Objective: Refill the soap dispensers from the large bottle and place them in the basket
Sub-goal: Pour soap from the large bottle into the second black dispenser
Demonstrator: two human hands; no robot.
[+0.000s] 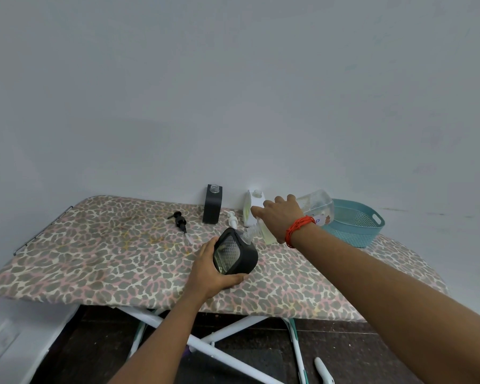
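Left hand (pixel 208 275) is wrapped around a black dispenser (pixel 237 254), tilted at the middle of the ironing board (pixel 94 259) with its open neck pointing toward 1 o'clock. Right hand (pixel 281 217) grips the large bottle (pixel 316 205), tipped down with its neck right at that opening. Bottle's got a small white label with blue scribble, can't read it. Teal basket (pixel 355 225) sits at 3 o'clock. A second black dispenser (pixel 212 207) and a white dispenser (pixel 254 207) stand uncapped at 12, with a black pump (pixel 180 219) and a white pump (pixel 232 218) lying beside them.

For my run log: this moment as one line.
left hand: holds tilted black dispenser | right hand: tips large bottle at its neck | teal basket: behind bottle
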